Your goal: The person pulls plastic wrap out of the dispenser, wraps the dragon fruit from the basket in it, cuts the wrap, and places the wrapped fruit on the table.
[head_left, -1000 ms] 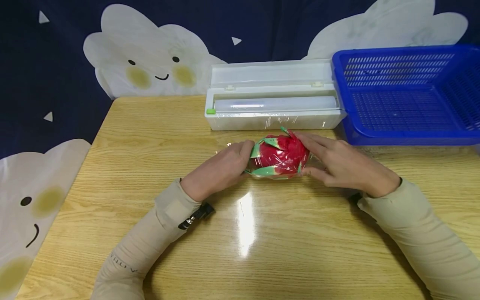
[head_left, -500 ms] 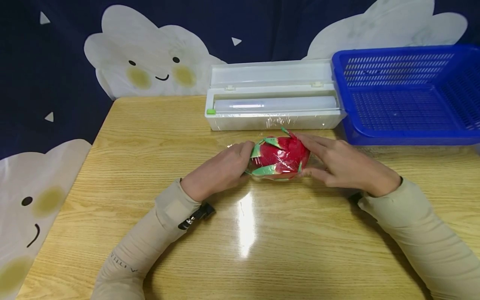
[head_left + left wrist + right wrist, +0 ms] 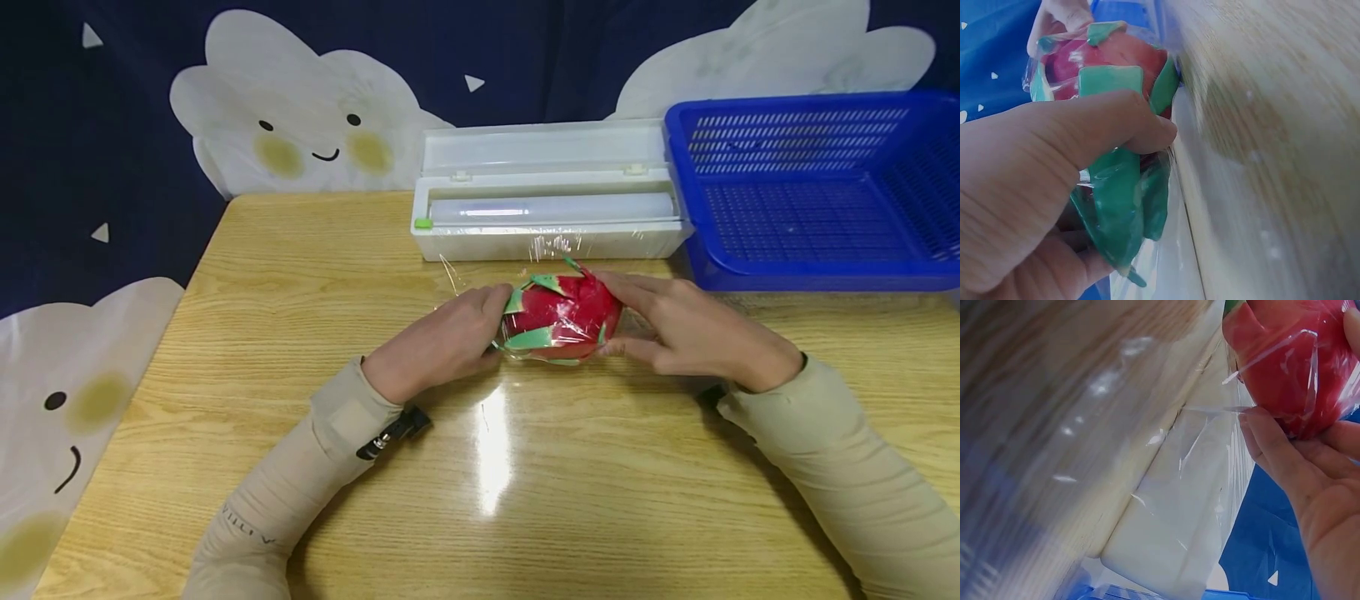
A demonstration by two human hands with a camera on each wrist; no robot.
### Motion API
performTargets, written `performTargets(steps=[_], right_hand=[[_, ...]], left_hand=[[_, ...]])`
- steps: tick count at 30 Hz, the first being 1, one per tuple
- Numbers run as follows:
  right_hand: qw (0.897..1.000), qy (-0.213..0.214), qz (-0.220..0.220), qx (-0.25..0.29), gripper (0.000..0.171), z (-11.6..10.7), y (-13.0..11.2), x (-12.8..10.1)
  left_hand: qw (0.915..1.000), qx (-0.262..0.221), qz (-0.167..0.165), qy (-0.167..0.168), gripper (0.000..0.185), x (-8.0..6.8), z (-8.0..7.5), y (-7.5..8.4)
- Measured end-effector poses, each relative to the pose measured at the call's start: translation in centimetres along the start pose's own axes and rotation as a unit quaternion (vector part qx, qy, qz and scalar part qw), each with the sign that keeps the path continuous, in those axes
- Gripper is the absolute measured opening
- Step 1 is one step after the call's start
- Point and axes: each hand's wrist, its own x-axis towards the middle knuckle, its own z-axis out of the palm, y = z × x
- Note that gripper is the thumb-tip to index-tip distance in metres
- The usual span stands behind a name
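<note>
A red dragon fruit (image 3: pixel 564 317) with green scales lies wrapped in clear cling film on the wooden table (image 3: pixel 300 275), just in front of the film dispenser. My left hand (image 3: pixel 480 327) grips its left end, thumb curled over the green scales (image 3: pixel 1113 81) in the left wrist view. Against its right end my right hand (image 3: pixel 626 321) holds the film, fingers curved round the fruit (image 3: pixel 1285 369). A strand of film (image 3: pixel 551 244) stretches from the fruit back to the dispenser.
A white cling film dispenser (image 3: pixel 547 218) stands open behind the fruit, its roll showing. A blue plastic basket (image 3: pixel 817 196) sits at the back right. Dark cloth with cloud faces hangs behind and left of the table.
Both hands have lifted and turned the fruit slightly. The film between fruit and dispenser now shows stretched and more wrinkled.
</note>
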Motion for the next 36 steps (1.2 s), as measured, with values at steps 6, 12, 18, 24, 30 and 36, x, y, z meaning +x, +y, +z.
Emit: performTargets(steps=[6, 12, 18, 24, 30, 36], right_hand=[[1.000, -0.009, 0.012, 0.007, 0.082, -0.08, -0.05, 0.04], [0.999, -0.026, 0.030, 0.018, 0.080, -0.23, -0.24, 0.11], [0.999, -0.028, 0.033, 0.019, 0.076, -0.21, -0.33, 0.11], [0.998, -0.034, 0.042, 0.029, 0.077, -0.40, -0.47, 0.04], [0.998, -0.044, 0.038, 0.031, 0.076, -0.41, -0.43, 0.00], [0.998, -0.047, 0.031, 0.034, 0.074, -0.41, -0.36, -0.03]], left_hand=[[0.9994, 0.034, -0.003, -0.002, 0.050, -0.01, -0.01, 0.20], [0.9993, 0.034, -0.009, -0.011, 0.051, 0.05, -0.06, 0.32], [0.9995, 0.031, -0.006, -0.010, 0.048, 0.11, 0.02, 0.37], [0.9995, 0.029, -0.006, -0.012, 0.047, 0.08, -0.04, 0.46], [0.9992, 0.029, -0.012, -0.024, 0.050, 0.06, -0.09, 0.59], [0.9992, 0.021, -0.012, -0.032, 0.048, 0.00, -0.16, 0.63]])
